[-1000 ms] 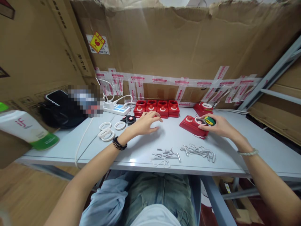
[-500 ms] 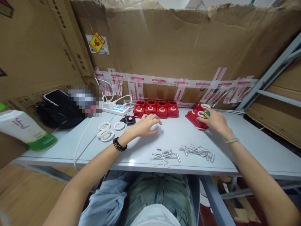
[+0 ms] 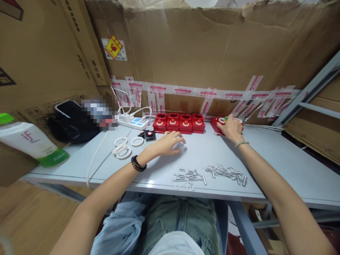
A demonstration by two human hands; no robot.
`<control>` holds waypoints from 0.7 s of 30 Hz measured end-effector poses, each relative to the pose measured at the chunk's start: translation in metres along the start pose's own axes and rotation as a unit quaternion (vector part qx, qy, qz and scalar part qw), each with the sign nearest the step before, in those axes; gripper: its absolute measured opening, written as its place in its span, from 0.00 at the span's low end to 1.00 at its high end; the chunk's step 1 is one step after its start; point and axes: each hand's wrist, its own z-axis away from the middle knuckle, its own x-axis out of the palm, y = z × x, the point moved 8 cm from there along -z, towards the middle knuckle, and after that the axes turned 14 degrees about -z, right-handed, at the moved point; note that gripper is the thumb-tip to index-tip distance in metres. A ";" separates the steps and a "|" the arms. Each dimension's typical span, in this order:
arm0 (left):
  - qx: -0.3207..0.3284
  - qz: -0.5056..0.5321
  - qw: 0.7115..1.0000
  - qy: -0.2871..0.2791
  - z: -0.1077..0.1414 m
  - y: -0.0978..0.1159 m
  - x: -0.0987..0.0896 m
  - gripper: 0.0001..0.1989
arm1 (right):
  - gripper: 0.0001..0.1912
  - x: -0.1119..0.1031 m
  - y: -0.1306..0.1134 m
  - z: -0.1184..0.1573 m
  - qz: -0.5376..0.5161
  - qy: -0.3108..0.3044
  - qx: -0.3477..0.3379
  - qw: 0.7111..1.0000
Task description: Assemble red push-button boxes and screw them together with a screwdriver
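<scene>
At the back right, my right hand [image 3: 231, 128] is closed over a red box [image 3: 218, 127], which it partly hides. A small green-and-yellow thing [image 3: 226, 119] shows at its fingers; I cannot make out what it is. White rings show on the red parts under and beside that hand. My left hand [image 3: 171, 143] rests near the middle of the table with curved, parted fingers and nothing in them. Just behind it stands a row of several red boxes [image 3: 185, 124], each with a red knob in a white ring on its front part and a round hole behind.
Loose white rings [image 3: 137, 141] and small black pieces [image 3: 150, 135] lie at left, before a power strip [image 3: 134, 121]. Small metal screws and pins [image 3: 190, 175] and a second heap of metal parts [image 3: 227, 172] lie near the front edge. A white-green bottle [image 3: 34, 143] stands left.
My right hand has moved back and slightly left, and the red box under it has shifted toward the cardboard. My left hand stays in nearly the same place. The view has shifted slightly.
</scene>
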 end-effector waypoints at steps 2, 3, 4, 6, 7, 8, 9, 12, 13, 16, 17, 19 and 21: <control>0.001 0.000 1.000 -0.002 0.000 0.001 0.001 0.17 | 0.32 0.003 0.000 -0.004 -0.007 0.009 -0.001 1.000; 0.002 0.000 1.000 -0.002 0.000 0.001 0.001 0.17 | 0.31 0.004 0.001 -0.005 -0.011 0.013 -0.001 1.000; 0.004 0.000 1.000 -0.001 0.001 0.001 0.001 0.17 | 0.31 0.005 0.001 -0.006 -0.014 0.017 -0.001 1.000; 0.007 0.001 1.000 0.000 0.001 0.002 0.001 0.17 | 0.31 0.006 0.001 -0.007 -0.019 0.023 0.000 1.000; 0.008 0.002 1.000 0.000 0.001 0.003 0.001 0.17 | 0.31 0.007 0.001 -0.007 -0.021 0.026 0.000 0.999; 0.008 0.001 1.000 -0.002 0.001 0.003 0.001 0.17 | 0.31 0.007 0.001 -0.007 -0.022 0.029 -0.001 0.999; 0.007 0.000 1.000 -0.004 0.001 0.003 0.002 0.17 | 0.32 0.006 0.001 -0.007 -0.024 0.031 -0.003 0.999; 0.004 -0.001 1.000 -0.013 0.001 0.004 0.002 0.17 | 0.32 -0.002 0.000 -0.005 -0.034 0.046 -0.016 0.998; 0.005 -0.001 1.000 -0.014 0.001 0.005 0.002 0.18 | 0.32 -0.006 -0.002 -0.005 -0.042 0.054 -0.023 0.997; 0.010 0.003 1.000 -0.010 0.000 0.007 0.002 0.18 | 0.28 -0.015 -0.015 -0.002 -0.079 0.041 -0.044 0.995; 0.012 0.005 1.000 -0.007 0.000 0.007 0.002 0.18 | 0.26 -0.014 -0.022 -0.002 -0.093 0.016 -0.052 0.994; 0.014 0.007 1.000 -0.005 0.000 0.007 0.002 0.18 | 0.24 -0.009 -0.040 0.000 -0.107 -0.027 -0.071 0.991; 0.015 0.008 1.000 -0.004 0.000 0.007 0.002 0.18 | 0.24 -0.001 -0.058 0.001 -0.115 -0.056 -0.087 0.988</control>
